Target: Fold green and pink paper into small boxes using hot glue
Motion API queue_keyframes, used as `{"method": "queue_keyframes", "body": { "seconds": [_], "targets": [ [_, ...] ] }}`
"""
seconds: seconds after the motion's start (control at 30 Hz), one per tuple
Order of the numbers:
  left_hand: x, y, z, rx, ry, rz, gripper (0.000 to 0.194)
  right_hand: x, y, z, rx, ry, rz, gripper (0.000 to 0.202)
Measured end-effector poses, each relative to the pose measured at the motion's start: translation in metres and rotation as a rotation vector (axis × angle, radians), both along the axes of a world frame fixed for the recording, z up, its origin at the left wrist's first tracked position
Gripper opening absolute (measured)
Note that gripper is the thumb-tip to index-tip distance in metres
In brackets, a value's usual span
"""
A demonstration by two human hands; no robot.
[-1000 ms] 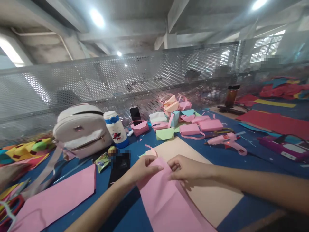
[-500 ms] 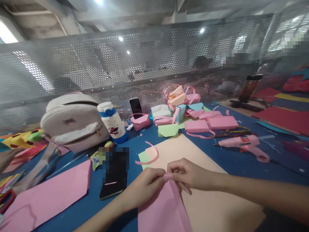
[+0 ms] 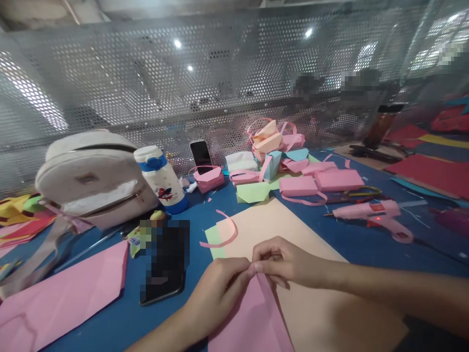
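A pink paper sheet [image 3: 249, 318] with a folded strip along its right side lies over a large peach sheet [image 3: 315, 278]. My left hand [image 3: 227, 286] pinches its top end between thumb and fingers. Right against it, my right hand [image 3: 282, 261] grips the same end, thumb tip meeting the left fingertips. Just beyond the hands, a curved pink strip [image 3: 232, 234] rests on the peach sheet and a light green paper [image 3: 212, 237].
Left are a pink sheet [image 3: 73, 298], black phone [image 3: 164, 264], white backpack [image 3: 91, 181] and bottle [image 3: 161, 181]. Small paper bags [image 3: 298, 186] stand behind. At right lies a pink glue gun [image 3: 377, 215], its red light lit. A perforated metal screen [image 3: 220, 83] rises behind the table.
The view has tilted down and turned slightly, so the backpack and bottle appear farther left. Both hands keep pinching the pink sheet's top end, almost unmoved.
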State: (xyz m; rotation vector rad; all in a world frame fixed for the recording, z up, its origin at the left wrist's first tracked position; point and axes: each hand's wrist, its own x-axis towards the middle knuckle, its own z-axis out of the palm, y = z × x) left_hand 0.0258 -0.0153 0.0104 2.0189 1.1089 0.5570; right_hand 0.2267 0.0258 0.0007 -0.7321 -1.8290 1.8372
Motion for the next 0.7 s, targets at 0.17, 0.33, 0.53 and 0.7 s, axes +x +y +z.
{"method": "queue_keyframes", "body": {
  "seconds": [0.17, 0.33, 0.53, 0.7],
  "targets": [
    [0.0006, -0.0011, 0.0011, 0.029, 0.008, 0.001, 0.041, -0.0002, 0.0003, -0.0003, -0.006, 0.016, -0.010, 0.037],
    [0.0006, -0.0011, -0.0007, 0.001, -0.037, 0.006, 0.042, 0.0006, -0.0008, 0.0013, 0.008, 0.017, -0.012, 0.037],
    [-0.0001, 0.0009, -0.0014, -0.060, -0.045, 0.032, 0.044, 0.0010, -0.0011, 0.0009, 0.034, -0.015, 0.006, 0.032],
    [-0.0015, 0.0050, 0.0022, -0.155, -0.030, 0.037, 0.039, 0.0013, -0.0005, -0.0018, 0.032, -0.034, 0.017, 0.030]
  ]
}}
